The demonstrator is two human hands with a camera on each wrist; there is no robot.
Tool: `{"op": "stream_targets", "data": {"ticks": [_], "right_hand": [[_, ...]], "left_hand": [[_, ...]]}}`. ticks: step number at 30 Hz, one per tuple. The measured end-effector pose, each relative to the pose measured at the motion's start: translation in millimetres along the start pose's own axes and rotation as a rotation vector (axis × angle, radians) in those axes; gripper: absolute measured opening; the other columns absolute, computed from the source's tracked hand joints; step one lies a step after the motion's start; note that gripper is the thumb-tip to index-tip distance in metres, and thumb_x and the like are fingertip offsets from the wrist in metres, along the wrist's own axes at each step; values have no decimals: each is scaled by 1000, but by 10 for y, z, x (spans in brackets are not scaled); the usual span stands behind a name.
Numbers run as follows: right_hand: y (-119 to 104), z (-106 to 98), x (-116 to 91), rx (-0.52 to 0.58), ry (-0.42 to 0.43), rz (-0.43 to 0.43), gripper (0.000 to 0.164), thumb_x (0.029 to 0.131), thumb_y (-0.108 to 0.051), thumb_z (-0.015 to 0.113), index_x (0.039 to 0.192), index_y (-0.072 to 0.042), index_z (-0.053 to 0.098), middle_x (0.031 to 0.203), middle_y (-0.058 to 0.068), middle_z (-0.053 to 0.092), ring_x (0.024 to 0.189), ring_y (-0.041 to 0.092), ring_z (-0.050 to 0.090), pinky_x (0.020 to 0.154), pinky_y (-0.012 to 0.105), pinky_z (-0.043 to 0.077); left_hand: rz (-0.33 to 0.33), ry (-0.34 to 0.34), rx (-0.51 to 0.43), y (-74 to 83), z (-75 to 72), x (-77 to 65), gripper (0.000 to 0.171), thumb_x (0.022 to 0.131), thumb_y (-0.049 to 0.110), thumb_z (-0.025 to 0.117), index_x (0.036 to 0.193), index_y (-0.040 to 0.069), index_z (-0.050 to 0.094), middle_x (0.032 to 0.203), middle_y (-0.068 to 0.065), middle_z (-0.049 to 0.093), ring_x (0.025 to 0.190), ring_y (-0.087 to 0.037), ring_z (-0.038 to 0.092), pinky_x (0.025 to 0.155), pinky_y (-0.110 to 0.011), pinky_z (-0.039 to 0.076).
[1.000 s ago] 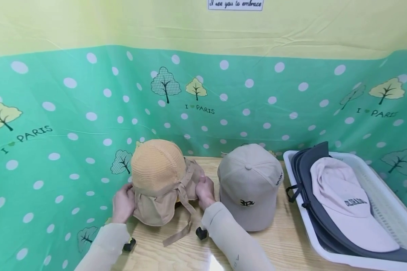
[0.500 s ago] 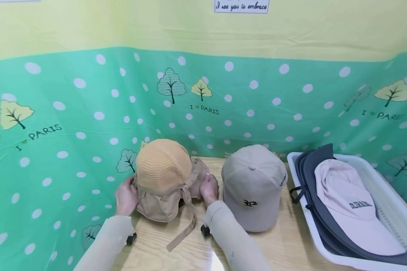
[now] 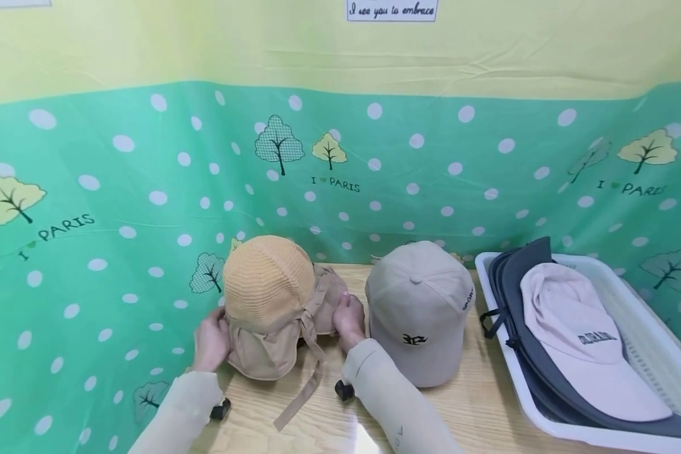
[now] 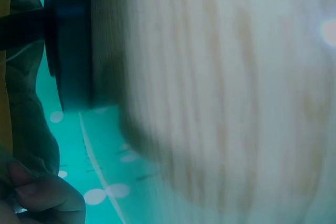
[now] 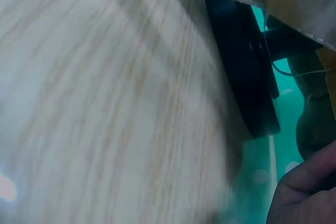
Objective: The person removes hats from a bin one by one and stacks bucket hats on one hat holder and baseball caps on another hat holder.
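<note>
A sun hat (image 3: 269,277) with a straw-coloured woven crown and a soft tan brim stands at the left on the table. My left hand (image 3: 211,340) grips the brim at its left edge, and my right hand (image 3: 349,320) pinches it at the right. From the knot at the front, a tan ribbon (image 3: 297,403) hangs down onto the wood. Under the hat, the right wrist view shows a dark stand base (image 5: 239,66) with a short post. Fingers (image 4: 50,195) curl at the hat's edge in the left wrist view.
Right of the sun hat stands a grey-beige baseball cap (image 3: 417,309) with a dark emblem. Farther right, a white basket (image 3: 522,403) holds a pale pink cap (image 3: 587,340) on dark hats (image 3: 536,252). A green dotted cloth (image 3: 431,189) hangs behind the wooden table (image 3: 477,422).
Both hands stay on the brim. Its front flap and right side have shifted slightly, and the ribbon's end lies a little lower. The head view swung right, then back.
</note>
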State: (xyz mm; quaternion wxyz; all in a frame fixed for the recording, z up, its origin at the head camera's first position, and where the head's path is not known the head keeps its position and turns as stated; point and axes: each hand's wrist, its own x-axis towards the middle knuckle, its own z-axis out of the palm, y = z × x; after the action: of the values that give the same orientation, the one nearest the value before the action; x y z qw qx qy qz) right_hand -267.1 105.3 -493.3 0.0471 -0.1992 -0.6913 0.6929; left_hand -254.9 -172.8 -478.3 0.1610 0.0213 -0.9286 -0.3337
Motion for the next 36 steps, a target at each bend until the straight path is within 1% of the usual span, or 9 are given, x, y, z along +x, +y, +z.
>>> {"op": "stream_targets", "data": {"ticks": [5, 8, 12, 15, 20, 23, 25, 30, 36], "right_hand": [[-32, -13, -47, 39, 27, -4, 39, 104, -35, 34, 93, -5, 55, 76, 9, 50, 63, 20, 50, 52, 31, 45], [-27, -37, -129, 140, 12, 27, 38, 103, -35, 34, 96, -5, 55, 81, 9, 51, 69, 21, 51, 60, 32, 45], [2, -84, -286, 227, -46, 61, 36, 102, -30, 36, 95, -2, 57, 77, 10, 53, 62, 21, 52, 58, 34, 51], [17, -144, -436, 224, -95, 88, 34, 101, -28, 37, 100, 0, 56, 81, 13, 54, 65, 22, 54, 61, 35, 53], [8, -271, -746, 242, -203, 98, 21, 101, -26, 40, 95, -6, 45, 83, 5, 45, 73, 18, 47, 71, 37, 49], [-14, -369, -938, 251, -273, 54, 19, 100, -24, 46, 96, -5, 46, 88, 7, 47, 81, 20, 49, 76, 41, 49], [-59, -460, -1060, 239, -306, 21, 21, 98, -22, 49, 102, -2, 48, 96, 9, 51, 89, 22, 53, 81, 43, 50], [-172, -724, -1228, 239, -359, -97, 21, 98, -17, 49, 103, 4, 51, 99, 12, 57, 86, 25, 61, 73, 38, 54], [-287, -1051, -1307, 231, -351, -209, 19, 97, -11, 53, 100, 8, 52, 93, 15, 58, 73, 19, 62, 65, 31, 55]], "left_hand": [[25, -18, 8, -21, -18, 2, 38, 97, 4, 32, 128, -5, 53, 117, -32, 58, 103, -45, 58, 84, -56, 47], [50, 13, -9, -28, -46, 0, 35, 96, 1, 35, 123, -7, 55, 94, -29, 62, 80, -38, 61, 69, -48, 50], [50, 102, -49, 40, -142, -25, 35, 94, -3, 35, 122, -12, 54, 72, -18, 54, 57, -23, 50, 51, -33, 44], [41, 161, -102, 173, -238, -83, 35, 96, -1, 34, 124, -12, 52, 87, -21, 54, 71, -26, 51, 63, -34, 43], [69, 231, -185, 498, -360, -258, 33, 100, 7, 36, 126, -7, 51, 114, -22, 47, 97, -26, 45, 78, -33, 38], [161, 281, -218, 717, -389, -380, 29, 97, 3, 41, 122, -8, 53, 112, -20, 47, 95, -20, 46, 76, -23, 39], [267, 326, -234, 848, -393, -450, 26, 94, -3, 45, 116, -10, 55, 109, -21, 49, 93, -19, 47, 75, -19, 40], [519, 396, -265, 1086, -365, -607, 23, 83, -10, 55, 106, -11, 59, 102, -24, 52, 86, -21, 50, 73, -17, 41], [661, 367, -318, 1298, -270, -785, 26, 77, -12, 59, 103, -10, 61, 96, -19, 53, 81, -21, 50, 71, -18, 44]]}}
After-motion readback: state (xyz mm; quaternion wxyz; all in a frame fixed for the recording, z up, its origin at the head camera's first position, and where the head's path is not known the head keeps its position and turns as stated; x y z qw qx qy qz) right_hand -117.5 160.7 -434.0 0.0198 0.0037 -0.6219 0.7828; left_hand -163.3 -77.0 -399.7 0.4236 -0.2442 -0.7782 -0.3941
